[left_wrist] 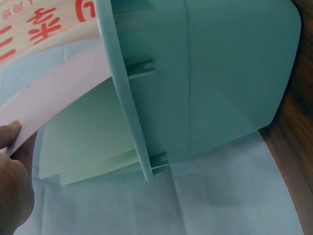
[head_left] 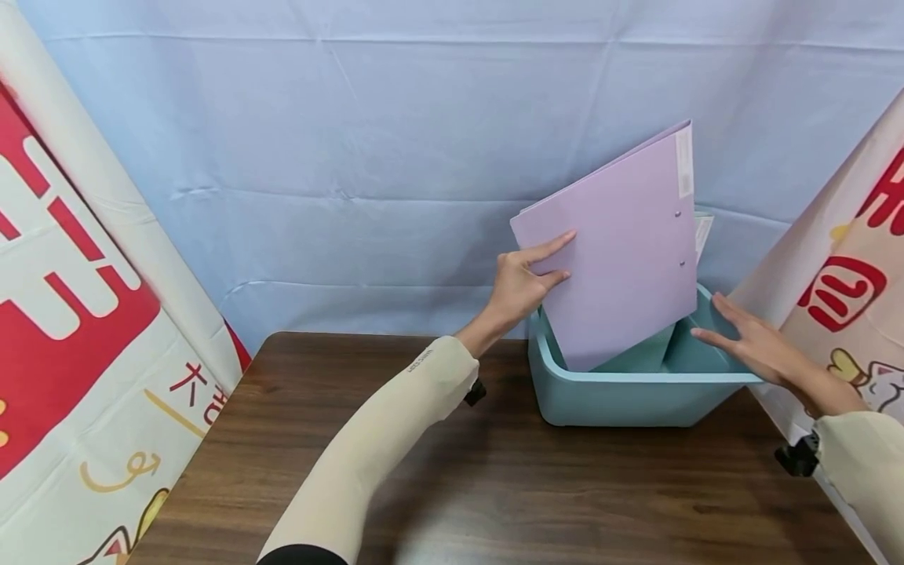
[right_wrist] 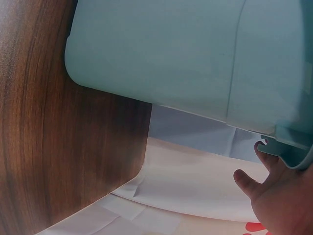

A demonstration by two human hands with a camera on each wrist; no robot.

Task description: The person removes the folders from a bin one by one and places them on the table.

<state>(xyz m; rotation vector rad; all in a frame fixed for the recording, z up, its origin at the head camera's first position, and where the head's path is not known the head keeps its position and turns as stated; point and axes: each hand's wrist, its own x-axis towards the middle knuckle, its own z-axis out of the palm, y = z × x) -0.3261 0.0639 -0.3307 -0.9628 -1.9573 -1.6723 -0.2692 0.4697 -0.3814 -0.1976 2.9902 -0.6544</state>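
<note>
Grips a lilac folder (head_left: 614,243) by its left edge with the left hand (head_left: 519,282), laying thumb and forefinger against the cover (cannot tell how every other finger lies behind it). Tilts the folder so as to leave its lower end inside a teal bin (head_left: 636,402) and most of its cover above the rim. Bears, along the folder's right side, a white label (head_left: 684,161) near the top and two small rivets (head_left: 678,213) below. Holds the bin by its right rim with the right hand (head_left: 766,345), keeping the fingers spread apart, reaching over the edge with thumb and forefinger and under the lip with others, as seen from the right wrist. Shows, in the bin and behind the lilac cover, a pale green flat item (left_wrist: 88,127), poking out past the rim in the left wrist view. Rests the bin on a brown wood-grain table (head_left: 494,486), toward the back right, near a pale blue cloth (head_left: 353,157) behind. Ends at either side in printed cloths (head_left: 843,294) with red lettering.
</note>
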